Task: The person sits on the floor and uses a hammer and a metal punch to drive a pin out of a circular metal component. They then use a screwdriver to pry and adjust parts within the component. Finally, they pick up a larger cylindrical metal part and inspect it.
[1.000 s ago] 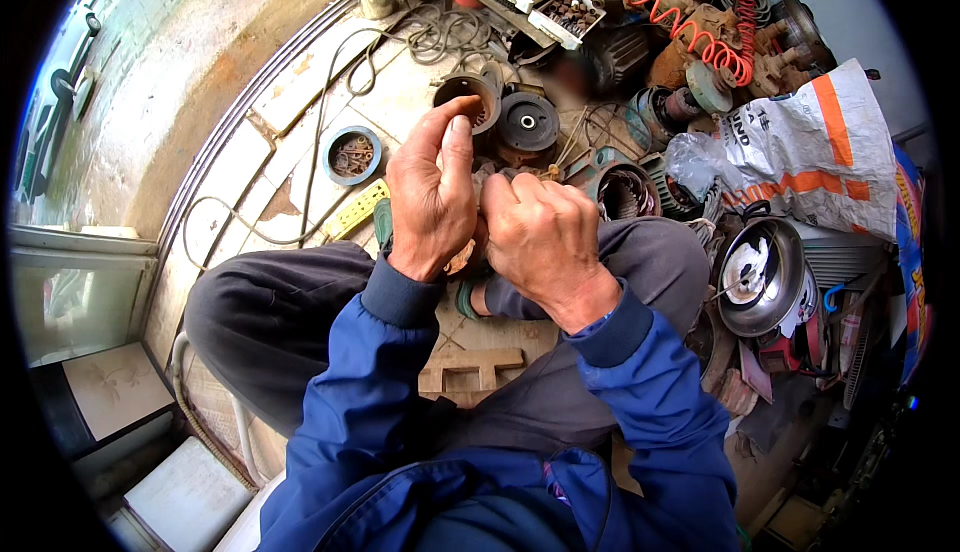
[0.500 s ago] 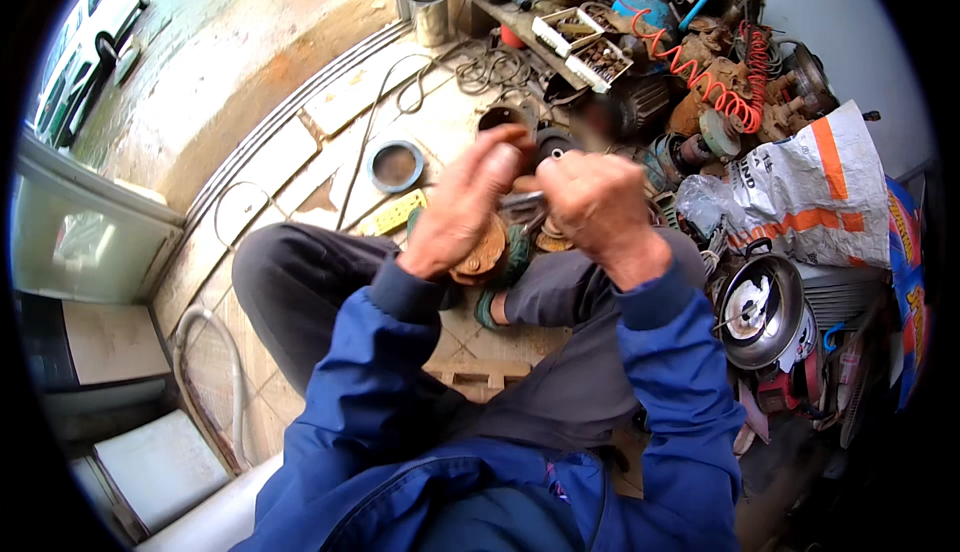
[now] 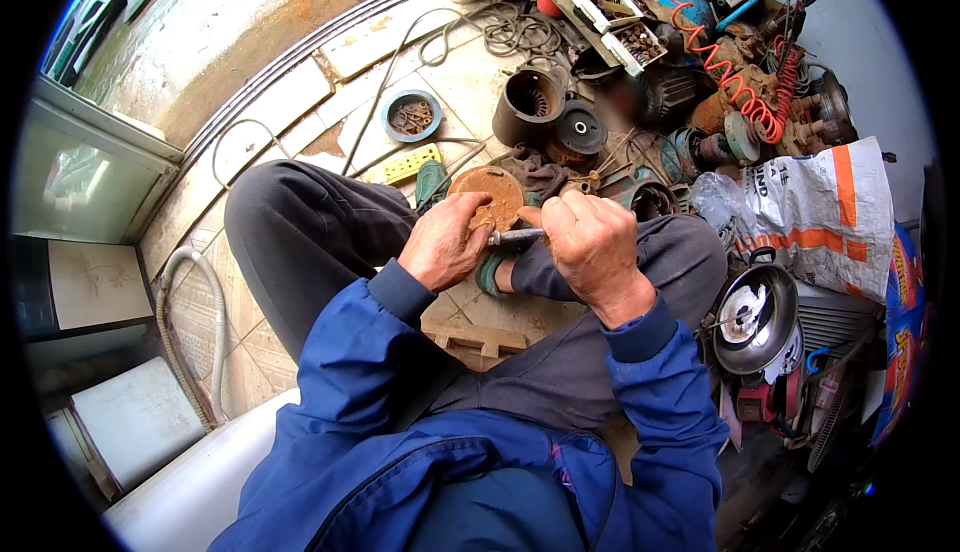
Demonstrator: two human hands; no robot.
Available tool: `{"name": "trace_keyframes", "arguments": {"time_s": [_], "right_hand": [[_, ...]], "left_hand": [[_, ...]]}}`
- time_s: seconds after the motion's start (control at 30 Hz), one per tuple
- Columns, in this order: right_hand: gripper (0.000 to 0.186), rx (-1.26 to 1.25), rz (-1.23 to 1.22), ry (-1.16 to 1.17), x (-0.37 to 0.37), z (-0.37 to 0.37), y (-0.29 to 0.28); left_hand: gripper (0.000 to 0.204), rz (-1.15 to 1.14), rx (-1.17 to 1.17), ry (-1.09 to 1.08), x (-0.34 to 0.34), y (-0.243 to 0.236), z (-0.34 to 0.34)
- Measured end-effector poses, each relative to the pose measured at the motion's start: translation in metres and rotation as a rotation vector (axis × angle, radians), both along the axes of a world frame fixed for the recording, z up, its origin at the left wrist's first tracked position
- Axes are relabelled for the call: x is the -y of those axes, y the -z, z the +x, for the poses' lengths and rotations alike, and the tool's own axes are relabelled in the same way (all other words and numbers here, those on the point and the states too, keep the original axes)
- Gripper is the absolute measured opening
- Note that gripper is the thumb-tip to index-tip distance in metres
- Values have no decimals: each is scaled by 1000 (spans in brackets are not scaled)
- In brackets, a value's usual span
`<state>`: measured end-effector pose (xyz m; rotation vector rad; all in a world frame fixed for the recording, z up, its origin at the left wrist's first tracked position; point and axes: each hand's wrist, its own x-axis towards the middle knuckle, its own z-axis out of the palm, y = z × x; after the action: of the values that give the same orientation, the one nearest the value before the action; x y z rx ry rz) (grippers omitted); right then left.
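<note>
Rod (image 3: 520,236) held in closed grip of R. hand (image 3: 597,252); L. hand (image 3: 443,244), at disc (image 3: 500,192), grip unclear, poss. scraped if rod slips.

Rough, rusty metal disc (image 3: 497,188) and glossy metal pan (image 3: 770,344).

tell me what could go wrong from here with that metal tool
The metal tool in the right hand has its far end close to the left hand, so a slip could knock or pinch those bare fingers. The rusty round part is close to a green shoe, so if it tipped or rolled it might catch a foot.
</note>
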<state>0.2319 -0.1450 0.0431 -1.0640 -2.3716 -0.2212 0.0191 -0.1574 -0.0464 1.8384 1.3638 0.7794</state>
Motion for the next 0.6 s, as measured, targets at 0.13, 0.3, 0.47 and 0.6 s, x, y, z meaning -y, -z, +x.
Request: {"name": "trace_keyframes", "arguments": {"time_s": [0.13, 0.3, 0.47, 0.6], "right_hand": [[37, 20, 71, -12, 2, -4, 8], [34, 126, 41, -210, 0, -13, -6], [45, 243, -123, 53, 6, -24, -5], [45, 153, -206, -148, 1, -33, -20]], "left_hand": [[35, 17, -27, -41, -2, 4, 0], [29, 255, 119, -125, -3, 9, 1], [33, 15, 621, -223, -4, -30, 12], [35, 75, 1142, -141, 11, -77, 21]]}}
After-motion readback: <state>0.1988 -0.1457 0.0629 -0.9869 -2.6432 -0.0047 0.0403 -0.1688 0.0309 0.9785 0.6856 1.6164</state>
